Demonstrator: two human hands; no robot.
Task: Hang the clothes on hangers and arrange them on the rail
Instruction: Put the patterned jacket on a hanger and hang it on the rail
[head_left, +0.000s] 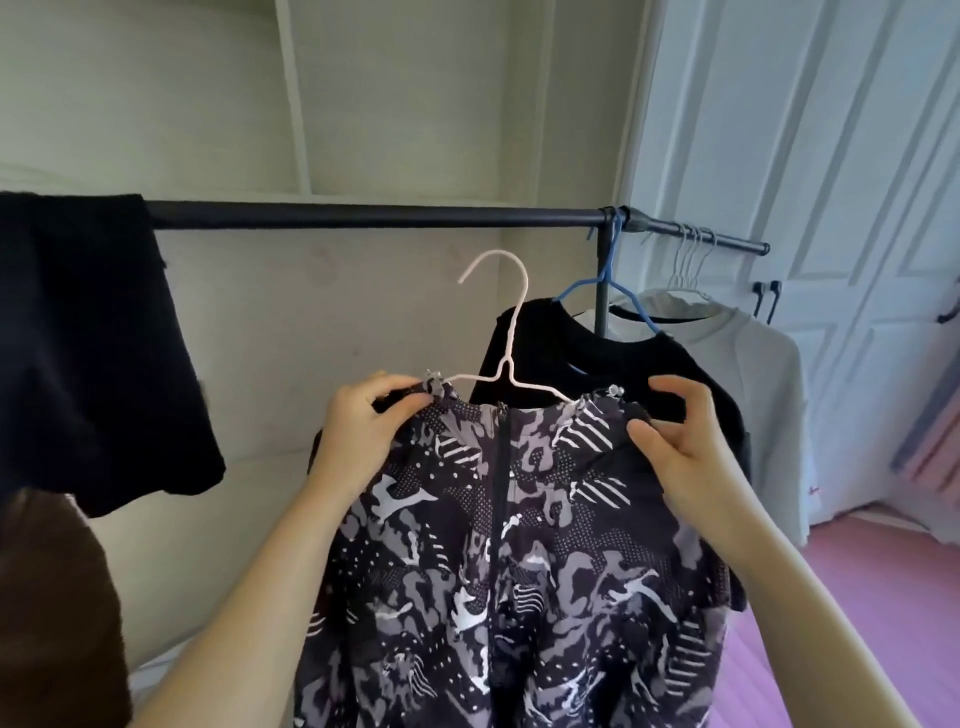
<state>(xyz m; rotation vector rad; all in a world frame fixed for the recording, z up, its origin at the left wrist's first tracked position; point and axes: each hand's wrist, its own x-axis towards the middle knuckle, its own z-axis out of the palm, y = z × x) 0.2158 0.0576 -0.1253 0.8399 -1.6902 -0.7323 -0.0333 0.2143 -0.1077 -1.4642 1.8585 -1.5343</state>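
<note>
Two hands on one item. Patterned garment (498, 545), black, grey and white print, zip down the centre, held near the camera and below the rail (363, 215). White hanger (506, 364) sits inside its top edge, with a clip at each end; the hook stands upright, its open end curling left, not yet on the rail. Left hand (358, 431) pinches the left corner of fabric at the clip. Right hand (680, 436) grips the right corner with thumb and lower fingers, upper fingers spread loose. This grip likely keeps the top edge taut and level while it is fastened. Long axis of garment: vertical, hanging down. Hanger bar: left to right, roughly parallel to rail. Far right: black shirt (597, 374) on blue hanger (605, 280), already hung.
</note>
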